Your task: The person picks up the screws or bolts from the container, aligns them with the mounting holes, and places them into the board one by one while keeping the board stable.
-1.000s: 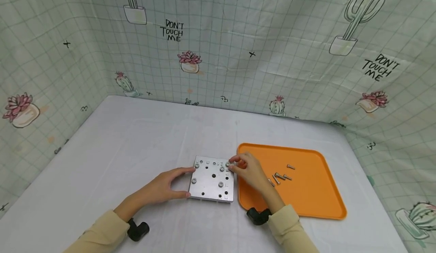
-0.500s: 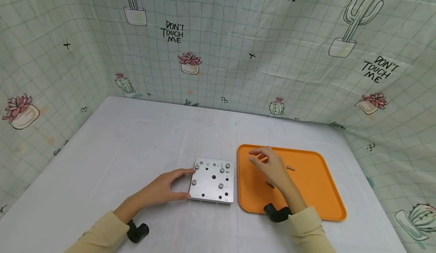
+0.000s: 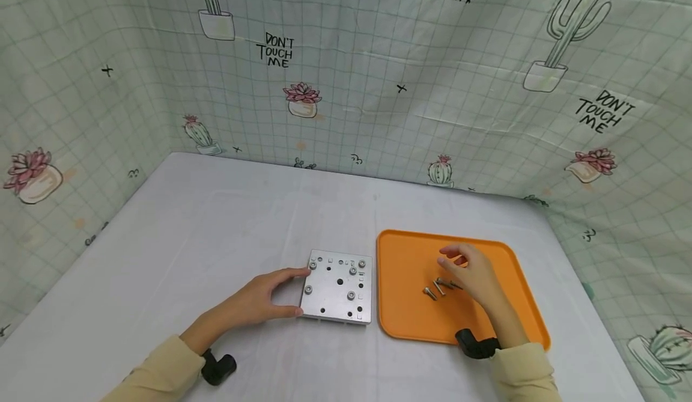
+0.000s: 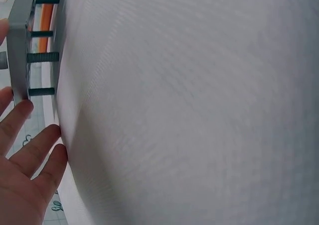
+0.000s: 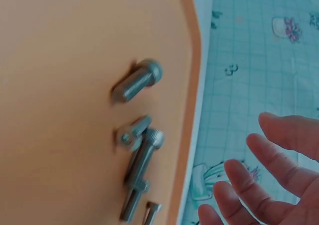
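Observation:
A square metal plate [image 3: 327, 298] with drilled holes lies on the white table, several socket head screws [image 3: 351, 295] standing in it. Along its left edge rest the thumb and index finger of my left hand [image 3: 259, 300], the fingers fairly straight. In the left wrist view, dark threaded shafts [image 4: 44, 57] stick out beneath the plate. My right hand [image 3: 478, 273] hovers over the orange tray [image 3: 405, 312], fingers loosely bent and apart, nothing between them. Below and left of it lie loose socket head screws [image 3: 429, 294]; a larger one [image 5: 139, 83] shows in the right wrist view.
The tray's raised rim [image 3: 378, 282] sits just right of the plate. A patterned cloth [image 3: 346, 89] hangs behind and beside the white table [image 3: 238, 222]. Black wrist cameras [image 3: 218, 369] are strapped under both forearms.
My right hand has left the screw at the plate's upper right corner and moved right over the tray. The left hand and the plate stay where they were.

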`<state>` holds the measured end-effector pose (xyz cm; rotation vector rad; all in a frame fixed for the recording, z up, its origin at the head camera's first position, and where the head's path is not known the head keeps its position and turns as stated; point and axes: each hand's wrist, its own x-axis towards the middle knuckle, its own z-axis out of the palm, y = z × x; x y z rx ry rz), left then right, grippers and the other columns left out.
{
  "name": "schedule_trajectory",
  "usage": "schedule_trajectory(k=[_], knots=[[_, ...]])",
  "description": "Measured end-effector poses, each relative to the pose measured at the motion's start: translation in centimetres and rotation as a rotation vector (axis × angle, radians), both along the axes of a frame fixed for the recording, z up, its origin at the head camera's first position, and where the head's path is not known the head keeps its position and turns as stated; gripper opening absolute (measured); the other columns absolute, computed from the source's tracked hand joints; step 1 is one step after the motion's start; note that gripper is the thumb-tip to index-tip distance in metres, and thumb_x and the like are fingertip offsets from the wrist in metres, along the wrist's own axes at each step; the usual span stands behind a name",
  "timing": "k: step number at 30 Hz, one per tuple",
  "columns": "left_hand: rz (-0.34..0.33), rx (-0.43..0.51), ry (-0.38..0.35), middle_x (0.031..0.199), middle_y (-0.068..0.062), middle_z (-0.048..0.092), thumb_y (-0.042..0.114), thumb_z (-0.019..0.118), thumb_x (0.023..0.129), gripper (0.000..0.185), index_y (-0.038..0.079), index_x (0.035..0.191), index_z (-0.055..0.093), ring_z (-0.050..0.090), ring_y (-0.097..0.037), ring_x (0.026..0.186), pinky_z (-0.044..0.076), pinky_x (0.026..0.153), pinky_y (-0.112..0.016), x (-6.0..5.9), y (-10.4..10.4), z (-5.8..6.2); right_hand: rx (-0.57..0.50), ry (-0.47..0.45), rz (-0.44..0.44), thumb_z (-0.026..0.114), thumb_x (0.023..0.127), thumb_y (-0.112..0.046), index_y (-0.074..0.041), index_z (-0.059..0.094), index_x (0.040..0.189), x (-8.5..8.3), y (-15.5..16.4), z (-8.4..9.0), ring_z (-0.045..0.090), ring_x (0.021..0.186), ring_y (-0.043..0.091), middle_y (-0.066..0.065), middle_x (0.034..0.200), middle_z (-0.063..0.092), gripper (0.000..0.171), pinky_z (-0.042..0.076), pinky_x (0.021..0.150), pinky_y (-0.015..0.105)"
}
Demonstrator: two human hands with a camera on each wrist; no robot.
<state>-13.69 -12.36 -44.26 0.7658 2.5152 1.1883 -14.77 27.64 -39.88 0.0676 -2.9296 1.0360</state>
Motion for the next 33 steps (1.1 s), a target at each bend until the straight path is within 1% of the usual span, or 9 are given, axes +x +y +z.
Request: schedule_trajectory(k=[7,12,16,20,23,28,33], knots=[[-0.011,-0.006,-0.004,0.143,-0.002,0.044,0.044,0.071,0.079,0.067,0.020,0.137,0.046,0.039,-0.028,0.134,0.034,0.109,-0.049,0.0,0.0,0.0,0.077,-0.038,0.000,0.063,0.089,-0.021,0.000,0.062,0.109,0.3,1.3,-0.9,0.053,0.090,0.026,0.016,0.103,0.059,0.029,0.046,0.070,0.031],[0.002,-0.010,-0.021,0.144,0.002,0.043,0.043,0.072,0.078,0.067,0.023,0.137,0.046,0.038,-0.024,0.135,0.034,0.110,-0.047,0.0,0.0,0.1,0.107,-0.087,0.003,0.065,0.088,-0.021,-0.001,0.064,0.104,0.4,1.5,-1.6,0.054,0.090,0.026,0.016,0.103,0.059,0.025,0.047,0.075,0.035],[0.011,-0.008,-0.036,0.144,0.005,0.043,0.041,0.073,0.077,0.067,0.024,0.137,0.046,0.038,-0.022,0.135,0.034,0.110,-0.045,0.0,-0.1,0.2,0.143,-0.093,0.035,0.067,0.085,-0.021,-0.002,0.067,0.100,0.3,1.4,-2.2,0.055,0.089,0.026,0.014,0.101,0.059,0.024,0.048,0.076,0.038],[0.009,-0.014,-0.027,0.144,0.001,0.044,0.041,0.072,0.078,0.067,0.022,0.137,0.046,0.039,-0.024,0.134,0.035,0.109,-0.047,0.0,-0.1,0.1,0.175,-0.093,0.085,0.067,0.085,-0.018,-0.001,0.068,0.098,-0.1,1.3,-2.6,0.054,0.086,0.023,0.013,0.097,0.060,0.021,0.048,0.073,0.036],[0.013,-0.014,-0.029,0.143,0.001,0.044,0.041,0.072,0.078,0.067,0.023,0.137,0.046,0.039,-0.025,0.134,0.035,0.109,-0.047,0.0,-0.2,0.1,0.180,-0.104,0.103,0.066,0.086,-0.015,-0.001,0.068,0.098,-0.3,1.2,-2.8,0.054,0.083,0.022,0.011,0.094,0.059,0.019,0.047,0.071,0.033],[0.007,-0.012,-0.023,0.144,0.001,0.044,0.042,0.072,0.078,0.067,0.023,0.137,0.046,0.039,-0.025,0.134,0.035,0.109,-0.047,0.0,-0.1,0.2,0.189,-0.118,0.116,0.065,0.086,-0.012,-0.001,0.068,0.096,-0.2,1.0,-2.8,0.051,0.079,0.019,0.010,0.090,0.056,0.016,0.045,0.068,0.030],[0.004,-0.008,-0.013,0.143,-0.001,0.044,0.042,0.072,0.078,0.067,0.022,0.137,0.046,0.040,-0.027,0.133,0.036,0.108,-0.048,0.0,0.0,0.2,0.200,-0.099,0.121,0.067,0.084,-0.011,0.000,0.067,0.092,0.0,0.8,-2.8,0.049,0.076,0.019,0.010,0.088,0.054,0.013,0.043,0.065,0.029]])
